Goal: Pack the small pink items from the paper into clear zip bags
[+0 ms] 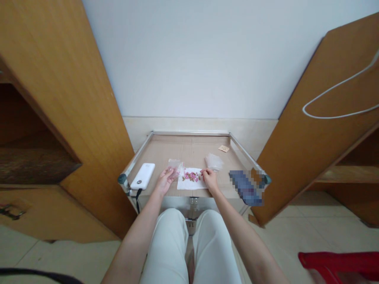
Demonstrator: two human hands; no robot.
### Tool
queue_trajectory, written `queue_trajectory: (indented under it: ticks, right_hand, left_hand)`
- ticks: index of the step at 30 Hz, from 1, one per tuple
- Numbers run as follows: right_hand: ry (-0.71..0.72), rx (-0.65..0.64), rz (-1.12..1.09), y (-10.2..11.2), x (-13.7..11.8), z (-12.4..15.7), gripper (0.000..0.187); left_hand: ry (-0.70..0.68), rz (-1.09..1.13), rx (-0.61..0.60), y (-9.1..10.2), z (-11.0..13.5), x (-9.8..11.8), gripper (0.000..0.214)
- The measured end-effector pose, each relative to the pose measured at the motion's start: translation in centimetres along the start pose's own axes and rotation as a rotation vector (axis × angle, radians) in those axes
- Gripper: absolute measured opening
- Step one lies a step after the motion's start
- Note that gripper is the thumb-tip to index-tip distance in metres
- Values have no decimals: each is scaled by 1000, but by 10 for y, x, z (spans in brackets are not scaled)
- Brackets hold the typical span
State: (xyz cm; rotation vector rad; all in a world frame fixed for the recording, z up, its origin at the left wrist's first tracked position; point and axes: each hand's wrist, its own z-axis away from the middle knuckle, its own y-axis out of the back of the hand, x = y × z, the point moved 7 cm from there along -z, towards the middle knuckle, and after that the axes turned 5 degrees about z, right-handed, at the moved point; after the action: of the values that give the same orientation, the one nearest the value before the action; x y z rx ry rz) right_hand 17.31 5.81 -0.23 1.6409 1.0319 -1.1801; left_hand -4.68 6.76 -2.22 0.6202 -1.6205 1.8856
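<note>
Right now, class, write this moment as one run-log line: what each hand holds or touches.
left hand: clear bag | right hand: on paper by rosebuds

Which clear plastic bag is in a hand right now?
The small clear bag held in the left hand; the other clear bag lies on the cardboard-lined tray, touching no hand.

No writing can be read anywhere in this view. The white power bank (pixel 142 176) has one small dark mark near its end, too small to make out, and the small tan card (pixel 224 148) at the back of the tray bears faint marks that are also illegible. The clear plastic bag (pixel 175 165) in the left hand (pixel 166 180) shows no readable print.
</note>
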Motion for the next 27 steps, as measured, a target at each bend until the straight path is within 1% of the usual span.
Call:
queue_trajectory:
  ticks: [2, 4, 7, 9, 11, 13, 16, 20, 22, 24, 27]
  right_hand:
    - [2, -1, -57, -5, -12, 3, 17]
    - [3, -52, -103, -15, -26, 7, 17]
    - [-55, -208, -104, -39, -41, 14, 17]
    - [-94, -283, -74, -53, -47, 17, 14]
    - [-103, -356, -35, -64, -51, 19, 12]
    - [-92, -410, -4, -71, -54, 20, 15]
    - [-79, -417, 26, -76, -54, 19, 18]
    - [-75, -374, 59, -78, -51, 15, 18]
    - [-74, -357, 87, -78, -50, 13, 17]
    - [-52, -354, 141, -78, -51, 12, 17]
    - [44, -367, 284, -81, -59, 13, 17]
  left_hand:
    - [-1, 0, -9, 0, 0, 0, 18]
    - [-5, -3, -22, 0, 0, 0, 17]
    - [-11, -7, -35, 0, 0, 0, 18]
    - [-13, -11, -36, 0, 0, 0, 18]
    - [-14, -17, -37, -1, 0, 1, 18]
    - [-13, -23, -41, -1, 1, 1, 17]
    - [-27, -26, -38, -2, 3, 2, 22]
    - [-88, -38, -35, -1, 4, 5, 50]
    - [-86, -53, -52, -2, 4, 4, 56]
    - [-68, -91, -67, -3, 4, 1, 47]
    - [-86, -193, -62, -3, 5, 0, 28]
